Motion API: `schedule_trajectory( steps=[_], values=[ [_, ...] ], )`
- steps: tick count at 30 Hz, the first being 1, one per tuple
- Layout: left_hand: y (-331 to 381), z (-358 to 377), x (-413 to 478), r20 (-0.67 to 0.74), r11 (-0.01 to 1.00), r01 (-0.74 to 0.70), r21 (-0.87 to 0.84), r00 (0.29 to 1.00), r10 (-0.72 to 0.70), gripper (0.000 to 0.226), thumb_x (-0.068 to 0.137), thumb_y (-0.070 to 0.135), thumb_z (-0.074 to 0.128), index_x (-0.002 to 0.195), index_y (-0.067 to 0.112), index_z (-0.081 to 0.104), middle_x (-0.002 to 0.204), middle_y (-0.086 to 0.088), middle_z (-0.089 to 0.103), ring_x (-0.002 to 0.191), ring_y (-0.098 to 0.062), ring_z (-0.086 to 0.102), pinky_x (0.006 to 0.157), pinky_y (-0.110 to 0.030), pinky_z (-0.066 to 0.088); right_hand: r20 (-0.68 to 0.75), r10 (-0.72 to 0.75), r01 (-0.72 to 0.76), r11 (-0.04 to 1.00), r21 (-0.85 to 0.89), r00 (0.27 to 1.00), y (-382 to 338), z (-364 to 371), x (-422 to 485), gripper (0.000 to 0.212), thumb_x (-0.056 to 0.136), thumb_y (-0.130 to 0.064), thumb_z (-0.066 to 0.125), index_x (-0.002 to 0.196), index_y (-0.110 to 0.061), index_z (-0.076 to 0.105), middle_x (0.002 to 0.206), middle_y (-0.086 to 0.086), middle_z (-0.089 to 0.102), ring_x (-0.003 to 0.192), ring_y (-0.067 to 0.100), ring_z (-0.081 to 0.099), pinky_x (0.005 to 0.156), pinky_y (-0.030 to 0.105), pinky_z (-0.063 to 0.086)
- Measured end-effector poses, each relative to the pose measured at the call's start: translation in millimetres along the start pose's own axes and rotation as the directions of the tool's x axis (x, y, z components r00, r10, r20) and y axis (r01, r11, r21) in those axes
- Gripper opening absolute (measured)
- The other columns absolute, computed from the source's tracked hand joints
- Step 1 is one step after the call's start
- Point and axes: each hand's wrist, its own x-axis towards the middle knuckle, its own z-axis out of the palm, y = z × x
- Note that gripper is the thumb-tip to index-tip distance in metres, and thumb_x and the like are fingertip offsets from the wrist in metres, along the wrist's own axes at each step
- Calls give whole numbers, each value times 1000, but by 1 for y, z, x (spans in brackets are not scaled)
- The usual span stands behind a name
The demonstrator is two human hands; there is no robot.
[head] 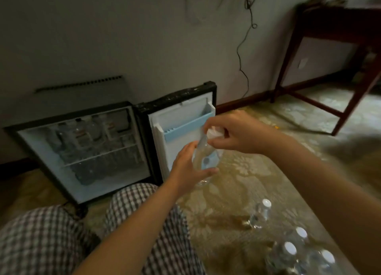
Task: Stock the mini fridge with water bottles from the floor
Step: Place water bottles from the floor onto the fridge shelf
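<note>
L hand (188, 167) wraps the lower body of a water bottle (206, 160): thumb across the front, fingers curled round the far side. R hand (235, 135) sits over the top of the same bottle, fingertips bunched & pinching the cap end. The cap is mostly hidden under the fingers, so I can't tell more about it. Neither hand is spread.

The bottle is clear plastic w/ a pale blue label and is near upright, top leaning slightly right. It's held in the air in front of the open door (165, 151) of the mini fridge (41, 151), just below the blue door shelf (181, 128), w/ its base apart from the carpet (247, 171).

I see the fridge cavity open, left of the hands. Its upper wire shelf holds bottles, too blurred to count. Knees in checked trousers (144, 213) lie near the fridge's front edge. White-capped floor bottles stand at bottom right: one alone (260, 215), plus a cluster (288, 252) under the R forearm. Carpet runs on to a wooden table (329, 37), well apart at far right. A cable (243, 58) hangs down the wall behind the door.
</note>
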Motion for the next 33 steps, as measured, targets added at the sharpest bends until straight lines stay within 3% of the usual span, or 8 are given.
schedule_trajectory(
  steps=[3, 6, 9, 14, 18, 21, 25, 33],
  values=[
    [2, -45, 5, 58, 990, -49, -130, 997, 57, 75, 74, 32, 75, 138, 24, 37, 131, -5, 51, 121, -17, 49, 96, -29, 43, 35, -102, 104, 994, -40, 994, -25, -15, 35, 20, 86, -29, 59, 106, -25, 59, 73, -1, 60, 65, 14, 54, 61, 27, 44],
    [-6, -81, 4, -23, 978, -17, -208, 1000, 13, 65, 61, 47, 81, 112, 19, 53, 96, -4, 58, 91, -17, 62, 81, -39, 52, 45, -180, 183, 982, -56, 983, -48, -23, 66, 22, 90, -30, 55, 111, -23, 55, 75, -2, 57, 68, 17, 52, 62, 29, 41],
    [-19, -113, -1, -182, 979, -5, -202, 983, -33, 56, 61, 24, 86, 101, -2, 56, 82, -3, 62, 73, -3, 64, 69, -26, 51, -26, -229, 229, 973, 17, 973, -69, -19, 94, 23, 89, -29, 57, 110, -21, 55, 71, -5, 55, 66, 16, 52, 60, 27, 41],
    [-40, -154, -11, -327, 955, 64, -291, 931, -162, 50, 63, 11, 84, 101, -9, 57, 83, -10, 71, 79, -13, 71, 79, -35, 59, -234, -135, 199, 939, 281, 963, -103, 18, 141, 27, 82, -26, 68, 105, -16, 59, 71, -10, 56, 61, 2, 51, 59, 13, 40],
    [-64, -178, -13, -358, 946, 128, -298, 904, -235, 56, 55, 33, 86, 94, 3, 60, 85, -9, 72, 84, -23, 71, 83, -47, 57, -247, 5, 110, 886, 451, 969, -120, 56, 174, 27, 80, -37, 70, 94, -15, 63, 78, -4, 60, 67, 6, 53, 58, 14, 40],
    [-83, -193, -11, -368, 938, 191, -289, 882, -294, 46, 55, 32, 85, 88, 12, 58, 82, -5, 70, 85, -23, 69, 83, -48, 57, -191, 71, 33, 868, 495, 979, -126, 81, 198, 37, 79, -46, 68, 86, -10, 63, 78, 3, 57, 66, 11, 49, 57, 21, 37],
    [-106, -208, 1, -392, 933, 232, -275, 859, -329, 39, 60, 28, 85, 83, 22, 55, 82, -3, 68, 83, -19, 67, 80, -38, 57, -142, 128, -43, 870, 491, 982, -134, 106, 228, 40, 81, -52, 62, 94, -14, 64, 82, 1, 57, 72, 14, 53, 64, 29, 43],
    [-143, -226, 31, -279, 897, 391, -207, 855, -437, 48, 70, 37, 78, 107, 20, 53, 100, -5, 68, 94, -18, 65, 81, -32, 54, -89, 227, -170, 892, 419, 970, -124, 140, 271, 39, 85, -50, 58, 103, -16, 63, 90, 2, 65, 86, 19, 61, 77, 36, 50]
  ],
)
